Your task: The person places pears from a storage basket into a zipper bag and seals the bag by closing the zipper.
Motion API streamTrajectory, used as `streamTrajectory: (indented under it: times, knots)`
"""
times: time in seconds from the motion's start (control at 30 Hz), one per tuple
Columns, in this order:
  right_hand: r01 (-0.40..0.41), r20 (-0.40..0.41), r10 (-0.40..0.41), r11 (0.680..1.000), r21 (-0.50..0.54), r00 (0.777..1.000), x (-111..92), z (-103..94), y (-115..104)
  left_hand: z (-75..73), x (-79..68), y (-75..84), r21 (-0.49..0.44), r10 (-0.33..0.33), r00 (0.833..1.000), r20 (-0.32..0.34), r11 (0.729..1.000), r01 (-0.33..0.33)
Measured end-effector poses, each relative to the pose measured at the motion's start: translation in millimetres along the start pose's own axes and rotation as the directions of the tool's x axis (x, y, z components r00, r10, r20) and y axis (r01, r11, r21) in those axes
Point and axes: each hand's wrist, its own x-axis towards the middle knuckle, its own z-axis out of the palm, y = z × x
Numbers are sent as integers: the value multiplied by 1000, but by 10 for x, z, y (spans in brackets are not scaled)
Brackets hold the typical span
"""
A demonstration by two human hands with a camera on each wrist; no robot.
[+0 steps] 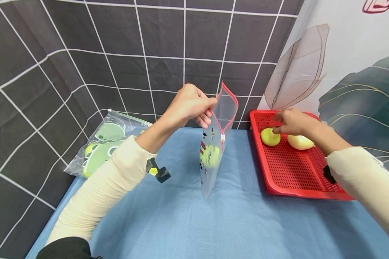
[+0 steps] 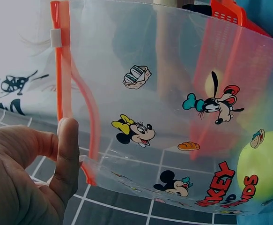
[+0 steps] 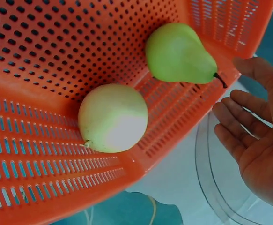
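Observation:
My left hand (image 1: 192,105) pinches the red-edged mouth of a clear slider zip bag (image 1: 227,108) printed with cartoon figures. The bag hangs upright with its mouth spread, and a yellow-green fruit (image 2: 253,171) sits low inside it; its kind is blurred by the plastic. In the left wrist view the white slider (image 2: 55,38) is on the red zip. Over the red basket (image 1: 268,180), my right hand (image 1: 296,123) reaches in with fingers spread, holding nothing. Close to its fingertips lies a green pear (image 3: 178,54). Beside that pear is a round pale-yellow fruit (image 3: 113,118).
Another clear zip bag (image 1: 134,124) with green cartoon shapes lies at the back left on the blue cloth (image 1: 181,223). A dark tiled backdrop (image 1: 163,39) rises behind and to the left. The basket's raised rim stands at the right.

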Motion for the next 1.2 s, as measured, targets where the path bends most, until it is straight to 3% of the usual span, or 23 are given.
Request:
streamTrajectory:
  times: [0.53, 0.9, 1.2]
  knots:
    - [-19, 133, 15, 999, 28, 991, 136, 187, 32, -5, -38, 4, -8, -31, 999, 30, 999, 31]
    - [36, 92, -36, 999, 3, 995, 144, 233, 109, -14, -53, 8, -2, -23, 999, 24, 1000, 23]
    - [49, 7, -50, 997, 58, 999, -10, 140, 136, -21, -56, -11, 2, -36, 999, 18, 999, 36]
